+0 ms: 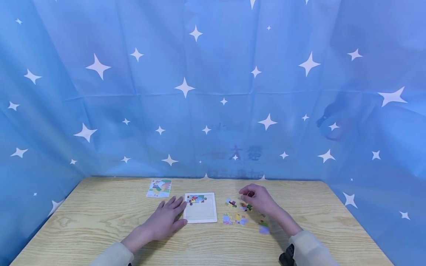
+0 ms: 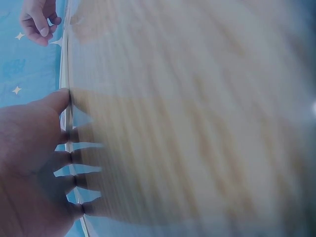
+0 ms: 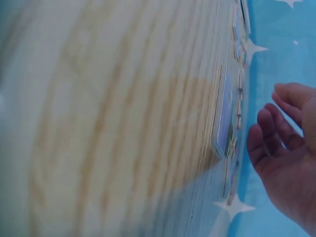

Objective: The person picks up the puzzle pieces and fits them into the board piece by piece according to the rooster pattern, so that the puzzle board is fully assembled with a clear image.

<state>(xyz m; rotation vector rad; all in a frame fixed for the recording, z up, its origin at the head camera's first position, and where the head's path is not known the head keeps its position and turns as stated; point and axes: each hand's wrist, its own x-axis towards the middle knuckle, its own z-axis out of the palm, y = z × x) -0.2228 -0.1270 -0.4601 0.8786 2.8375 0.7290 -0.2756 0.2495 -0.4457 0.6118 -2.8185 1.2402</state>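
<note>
In the head view my left hand (image 1: 164, 220) lies with spread fingers at the left edge of a white puzzle tray (image 1: 200, 218), its fingertips touching or very near the frame. A joined strip of puzzle pieces (image 1: 195, 199) fills part of the tray's top left. My right hand (image 1: 260, 199) hovers above loose puzzle pieces (image 1: 237, 219) right of the tray. Its fingers are loosely bent, and no piece shows between them in the right wrist view, where the hand (image 3: 289, 153) appears beyond a flat piece (image 3: 223, 116).
A small picture card (image 1: 159, 188) lies behind the left hand, near the table's back edge. One loose piece (image 1: 264, 228) sits nearer the right forearm. Behind the wooden table (image 1: 213, 245) hangs a blue curtain (image 1: 213, 66) with white stars.
</note>
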